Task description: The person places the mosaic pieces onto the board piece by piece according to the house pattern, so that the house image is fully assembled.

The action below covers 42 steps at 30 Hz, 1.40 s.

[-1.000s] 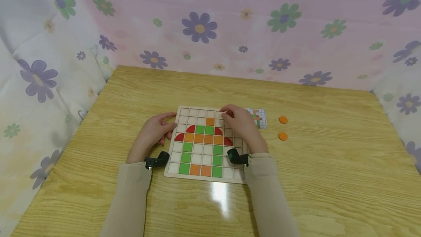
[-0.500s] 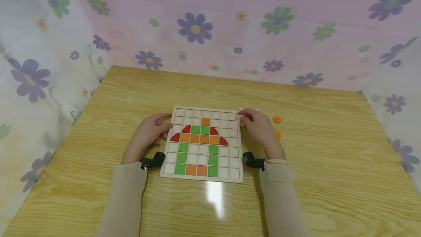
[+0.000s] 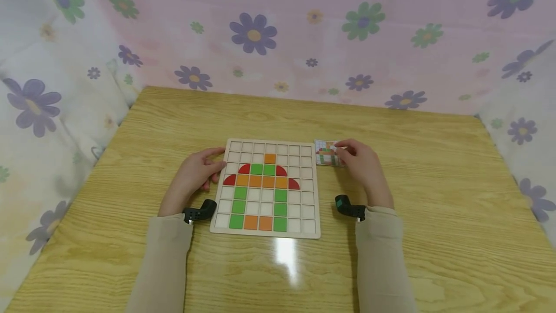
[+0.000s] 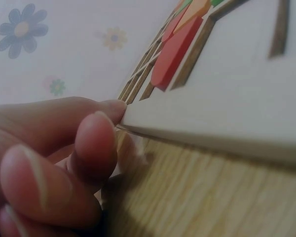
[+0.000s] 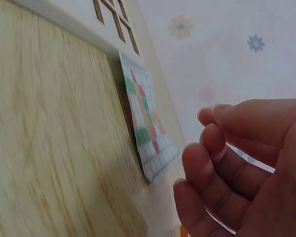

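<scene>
A pale wooden grid board [image 3: 299, 211] lies on the table, bearing green and orange square tiles and red quarter-round tiles in a mushroom-like pattern. At its left edge, my left hand [image 3: 194, 170] touches the rim with index finger and thumb tips. The left wrist view shows the index fingertip [image 4: 117, 106] right at the board's corner. Beside the board's right edge lies a small paper card [image 3: 320, 157] printted with a similar coloured grid. My right hand [image 3: 362, 163] hovers over the card's right side, fingers bent loosely, with nothing between them in the right wrist view.
A sliver of an orange disc [image 5: 184, 231] shows below the right fingers; the right hand hides the discs in the head view. Flowered cloth [image 3: 278, 23] surrounds the wood-grain table [image 3: 447, 197] at the back and sides.
My right hand has moved right, from over the board's upper right corner to over the card, uncovering most of it and hiding the orange discs. The left hand stays at the board's edge.
</scene>
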Motion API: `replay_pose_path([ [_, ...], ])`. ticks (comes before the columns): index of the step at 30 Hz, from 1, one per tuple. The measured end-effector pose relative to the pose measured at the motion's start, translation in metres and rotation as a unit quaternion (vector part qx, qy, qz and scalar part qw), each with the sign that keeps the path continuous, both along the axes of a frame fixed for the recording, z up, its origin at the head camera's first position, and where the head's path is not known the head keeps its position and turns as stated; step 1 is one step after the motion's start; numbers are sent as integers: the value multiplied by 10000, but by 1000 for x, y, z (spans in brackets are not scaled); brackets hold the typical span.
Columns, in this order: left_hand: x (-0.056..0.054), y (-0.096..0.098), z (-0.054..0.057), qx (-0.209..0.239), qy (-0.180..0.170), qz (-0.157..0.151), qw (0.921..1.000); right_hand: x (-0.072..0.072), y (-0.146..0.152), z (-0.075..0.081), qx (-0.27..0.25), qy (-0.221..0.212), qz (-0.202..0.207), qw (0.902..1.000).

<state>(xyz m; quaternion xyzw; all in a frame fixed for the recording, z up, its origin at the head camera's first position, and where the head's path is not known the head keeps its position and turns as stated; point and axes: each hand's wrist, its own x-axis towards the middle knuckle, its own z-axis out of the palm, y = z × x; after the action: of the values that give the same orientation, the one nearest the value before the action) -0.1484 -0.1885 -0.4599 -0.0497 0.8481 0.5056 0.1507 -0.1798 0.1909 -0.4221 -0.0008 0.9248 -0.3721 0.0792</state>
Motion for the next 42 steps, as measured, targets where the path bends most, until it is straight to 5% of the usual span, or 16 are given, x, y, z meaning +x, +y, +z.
replay_pose_path([
  [9,0,-2,0,-72,-14,-8,10000,1,25,-4,124,-133,-808,9966],
  [23,1,-1,0,18,25,-3,10000,4,45,-8,32,-403,-1337,9902],
  [42,1,0,0,28,15,26,10000,1,45,-17,846,-145,-863,9926],
])
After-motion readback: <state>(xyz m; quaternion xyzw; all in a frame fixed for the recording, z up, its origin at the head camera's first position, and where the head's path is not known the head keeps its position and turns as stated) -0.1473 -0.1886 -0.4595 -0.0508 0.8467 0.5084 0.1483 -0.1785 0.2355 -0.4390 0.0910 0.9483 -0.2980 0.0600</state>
